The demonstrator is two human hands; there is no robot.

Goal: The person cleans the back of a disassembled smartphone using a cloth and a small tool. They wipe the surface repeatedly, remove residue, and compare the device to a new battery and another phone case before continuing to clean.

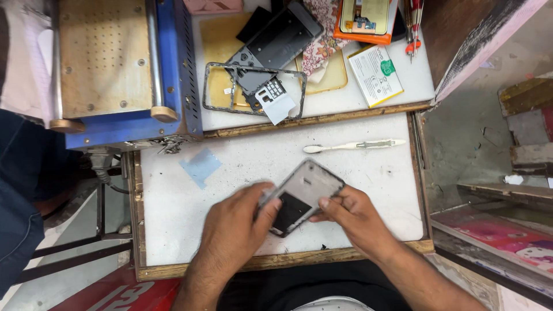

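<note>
A phone middle frame (304,193), grey with a dark rectangular patch on its inner face, is held tilted just above the white work board (242,190), near the board's front edge. The left hand (233,230) closes on the frame's left edge, thumb on top and fingers curled under it. The right hand (354,213) grips the frame's right lower side, thumb pressed on its face and fingers wrapped behind.

Beyond the frame, farther from the person, a white toothbrush (354,145) lies flat on the board, well apart from both hands. To the frame's left on the board sits a pale blue square of film (200,166).

Past the board's far edge, another empty phone frame (253,92) rests on a second white surface, with a dark phone back panel (276,43) lying across it. To the right of that panel lies a white phone battery (375,75), and beyond it an orange box (368,20). Far left of the held frame stands a blue machine with a tan perforated plate (115,63).
</note>
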